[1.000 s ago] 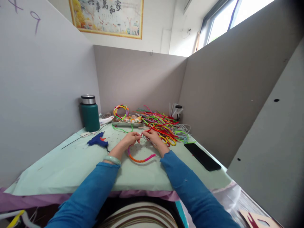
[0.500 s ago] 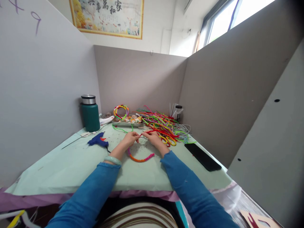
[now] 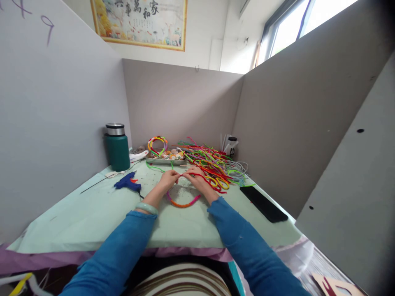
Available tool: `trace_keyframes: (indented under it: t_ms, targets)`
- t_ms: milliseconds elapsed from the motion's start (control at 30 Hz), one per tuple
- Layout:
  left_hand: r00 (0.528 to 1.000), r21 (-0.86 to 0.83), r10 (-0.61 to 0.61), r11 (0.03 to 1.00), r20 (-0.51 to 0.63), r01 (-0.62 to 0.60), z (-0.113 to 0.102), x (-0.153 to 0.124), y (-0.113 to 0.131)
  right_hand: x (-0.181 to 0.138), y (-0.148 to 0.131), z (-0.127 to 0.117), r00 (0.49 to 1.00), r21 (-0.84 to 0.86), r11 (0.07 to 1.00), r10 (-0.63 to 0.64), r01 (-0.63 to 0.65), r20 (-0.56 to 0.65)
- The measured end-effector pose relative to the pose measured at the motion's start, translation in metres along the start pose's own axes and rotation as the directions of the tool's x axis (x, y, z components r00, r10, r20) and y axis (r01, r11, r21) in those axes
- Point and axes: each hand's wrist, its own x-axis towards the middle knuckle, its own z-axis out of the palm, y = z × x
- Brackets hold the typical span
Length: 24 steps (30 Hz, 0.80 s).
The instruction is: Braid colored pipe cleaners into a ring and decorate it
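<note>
My left hand (image 3: pixel 168 181) is closed in a pinch on a ring (image 3: pixel 182 205), whose near arc is wrapped in purple, orange and pink fuzzy strands. A bare pale stretch of the ring shows below my right hand (image 3: pixel 197 181). That hand pinches a red pipe cleaner (image 3: pixel 220 190), whose loose length runs back over its knuckles to the right. Both sets of fingertips almost meet where the red strand joins the ring. Exactly how it sits between the fingers is hidden. A green strand (image 3: pixel 159 167) lies just beyond my left hand.
A pile of coloured pipe cleaners (image 3: pixel 210 158) lies beyond my right hand, near yellow-handled scissors (image 3: pixel 222 183). A tray (image 3: pixel 166 161) of small pieces holds wrapped rings (image 3: pixel 157 144). A blue glue gun (image 3: pixel 128 182) and green bottle (image 3: pixel 117 150) stand left, a black phone (image 3: pixel 263 204) right.
The red pipe cleaner's free end has swung from beyond my right hand to over its back, toward me. My right hand has turned slightly; the ring has shifted a little.
</note>
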Motion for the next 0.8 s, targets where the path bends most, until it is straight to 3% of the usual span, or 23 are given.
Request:
trace_keyframes:
  t_ms: [233,467,800]
  targets:
    - [0.997,-0.172,-0.071,0.982,0.038,0.077,0.0014,-0.0043,0.0051,0.0012,0.0022,0.0004,1.000,0.005,1.000,-0.005,0.005,-0.004]
    - [0.996,-0.044,-0.090,0.995,0.013,0.090,-0.0002,-0.0058,0.0067,-0.0010,-0.0023,0.0011,1.000,0.061,0.998,0.007,-0.008,0.009]
    - [0.997,-0.051,-0.072,0.996,0.026,0.074,-0.0008,-0.0025,0.0039,-0.0030,-0.0070,-0.0004,0.999,0.095,0.995,0.006,-0.011,0.050]
